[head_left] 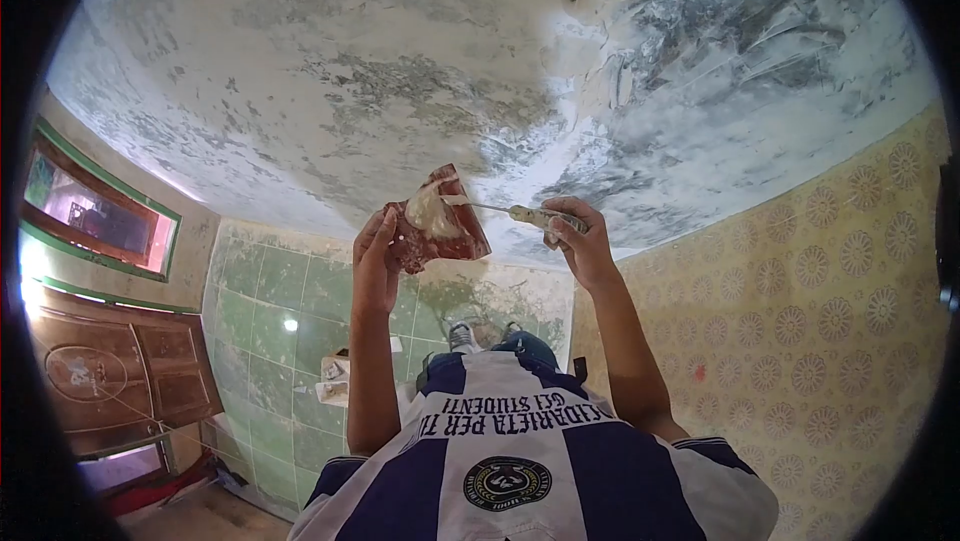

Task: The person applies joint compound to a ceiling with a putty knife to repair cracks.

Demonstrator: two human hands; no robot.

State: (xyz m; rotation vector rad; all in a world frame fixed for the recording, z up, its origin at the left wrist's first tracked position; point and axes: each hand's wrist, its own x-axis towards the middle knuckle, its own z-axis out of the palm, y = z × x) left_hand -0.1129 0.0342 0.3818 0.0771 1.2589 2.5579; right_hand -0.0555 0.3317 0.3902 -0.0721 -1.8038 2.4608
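Observation:
My left hand (378, 251) is closed on the edge of a reddish-brown board (468, 231) with a chipped lower edge. A lump of pale, wet paste (432, 211) lies on the board. My right hand (578, 236) grips the pale handle of a thin putty knife (522, 213), whose blade end touches the paste. Behind both hands rises a wall (400, 121) patched in white and grey, with a smeared wet-looking area at the upper right.
Patterned yellow wallpaper (800, 311) covers the right side. Green tiles (280, 341) cover the floor at the lower left, where a box with things in it (334, 381) stands. At the far left are a wooden door (100, 361) and a green-framed window (95, 201).

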